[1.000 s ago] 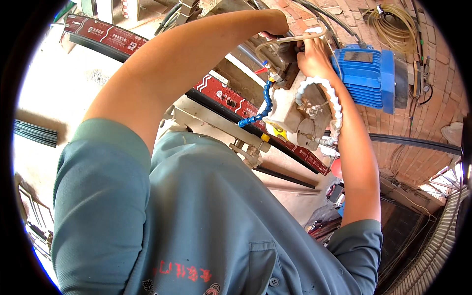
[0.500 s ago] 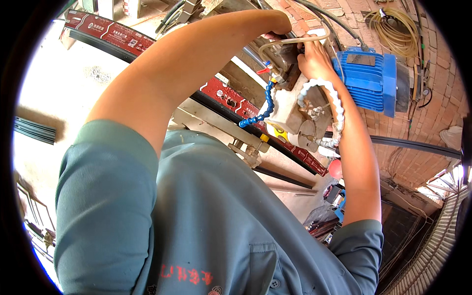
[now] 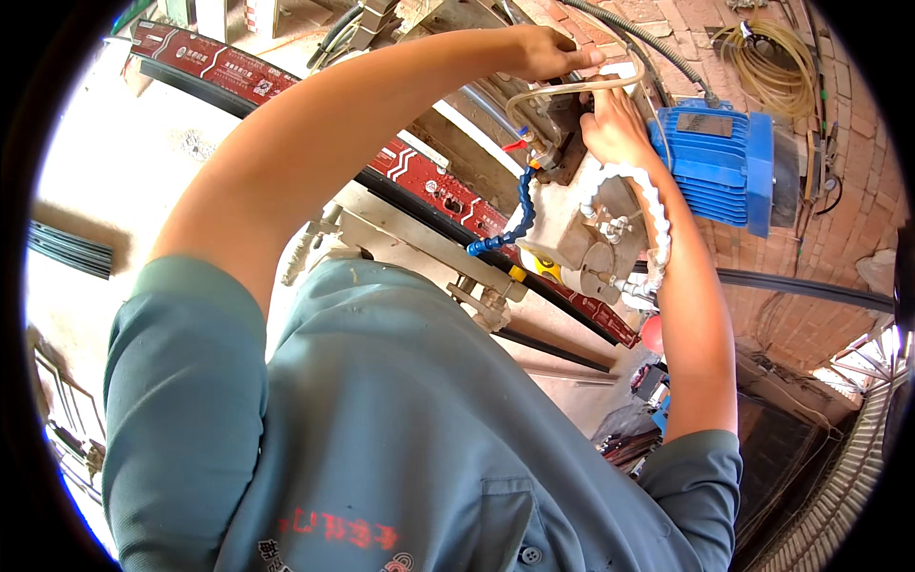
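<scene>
1. Centrally: pale machine housing [image 3: 551,224], left of the right forearm [image 3: 694,305].
2. Blue motor [image 3: 710,167], beside that forearm.
3. White segmented hose [image 3: 660,229] — overlapping that forearm; pulling back could snag it.
4. Right hand [image 3: 618,132], curled; left hand [image 3: 555,53], near bent tube [image 3: 562,91] — cannot tell what either pinches.

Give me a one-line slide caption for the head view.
Left hand near a curved tan tube, right hand beside a ribbed blue motor, blue segmented hose lower in frame.

Beyond the machine block [image 3: 558,224], the left hand [image 3: 551,53] is left of the right hand [image 3: 615,126], with the motor [image 3: 713,164] right of both, the hose coil [image 3: 777,81] behind the motor, and the strip [image 3: 434,186] running before the block.
</scene>
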`<action>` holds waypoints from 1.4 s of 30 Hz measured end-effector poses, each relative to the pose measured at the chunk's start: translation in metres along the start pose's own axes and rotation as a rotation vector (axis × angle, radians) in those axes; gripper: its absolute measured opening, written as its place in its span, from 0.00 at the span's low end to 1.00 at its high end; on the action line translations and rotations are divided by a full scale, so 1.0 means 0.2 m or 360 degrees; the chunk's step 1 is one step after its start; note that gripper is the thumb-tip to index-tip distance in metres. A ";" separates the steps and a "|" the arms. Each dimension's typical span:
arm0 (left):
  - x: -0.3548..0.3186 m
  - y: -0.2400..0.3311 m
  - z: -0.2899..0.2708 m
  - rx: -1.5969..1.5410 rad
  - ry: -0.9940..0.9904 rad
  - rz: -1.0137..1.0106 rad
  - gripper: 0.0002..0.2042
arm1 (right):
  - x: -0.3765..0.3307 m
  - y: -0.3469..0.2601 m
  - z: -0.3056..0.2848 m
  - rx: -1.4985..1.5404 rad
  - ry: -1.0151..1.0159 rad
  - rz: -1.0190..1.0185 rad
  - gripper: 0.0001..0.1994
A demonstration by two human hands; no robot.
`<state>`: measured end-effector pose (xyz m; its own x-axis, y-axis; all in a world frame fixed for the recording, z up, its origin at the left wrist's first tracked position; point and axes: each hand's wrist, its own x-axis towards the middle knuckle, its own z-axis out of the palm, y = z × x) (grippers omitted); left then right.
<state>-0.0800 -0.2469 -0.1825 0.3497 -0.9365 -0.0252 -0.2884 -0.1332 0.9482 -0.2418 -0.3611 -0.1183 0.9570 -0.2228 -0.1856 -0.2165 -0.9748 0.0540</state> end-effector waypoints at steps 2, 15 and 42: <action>0.00 -0.01 -0.03 -0.0284 -0.0262 -0.0210 0.30 | 0.00 0.01 0.00 -0.0025 0.0007 -0.0011 0.17; 0.14 0.00 0.08 0.0492 -0.0080 0.0006 0.24 | -0.01 0.01 0.04 -0.0059 0.0118 0.0111 0.15; -0.59 0.22 -0.37 -0.0812 0.0204 0.0119 0.22 | -0.95 -0.09 -0.65 0.1889 0.0390 -0.0135 0.19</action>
<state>-0.0675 -0.1191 -0.1147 0.4600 -0.8861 0.0571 0.1423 0.1370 0.9803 -0.3940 -0.2991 0.0428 0.9600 -0.2750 0.0526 -0.0704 -0.4191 -0.9052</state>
